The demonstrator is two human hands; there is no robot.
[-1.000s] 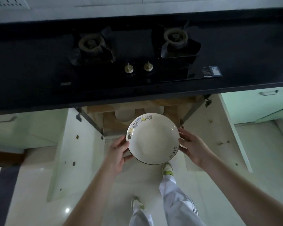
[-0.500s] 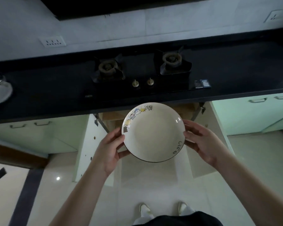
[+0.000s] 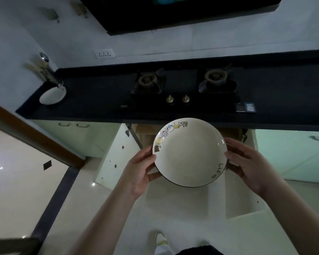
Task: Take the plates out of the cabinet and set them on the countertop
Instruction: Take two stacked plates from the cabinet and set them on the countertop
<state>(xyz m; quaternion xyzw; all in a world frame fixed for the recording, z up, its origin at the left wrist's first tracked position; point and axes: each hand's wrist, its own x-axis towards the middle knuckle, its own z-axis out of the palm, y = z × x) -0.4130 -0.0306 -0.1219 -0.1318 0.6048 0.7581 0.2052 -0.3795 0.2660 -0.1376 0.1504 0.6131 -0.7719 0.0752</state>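
Note:
A white plate with small cartoon drawings on its rim (image 3: pixel 189 152) is held level in front of the black countertop (image 3: pixel 99 102), just below its front edge. My left hand (image 3: pixel 139 171) grips the plate's left rim and my right hand (image 3: pixel 247 165) grips its right rim. Behind the plate the cabinet (image 3: pixel 142 131) under the hob stands open, its inside mostly hidden. Another white plate (image 3: pixel 52 95) lies on the countertop at the far left.
A two-burner gas hob (image 3: pixel 182 87) with two knobs is set into the countertop. A metal utensil holder (image 3: pixel 48 70) stands by the left plate. Open cabinet doors (image 3: pixel 116 155) flank my arms. A range hood (image 3: pixel 182 13) hangs above.
The plate has risen from in front of the cabinet to just under the counter's front edge. My view has lifted and pulled back, showing the wall, the hood and the plate at the left.

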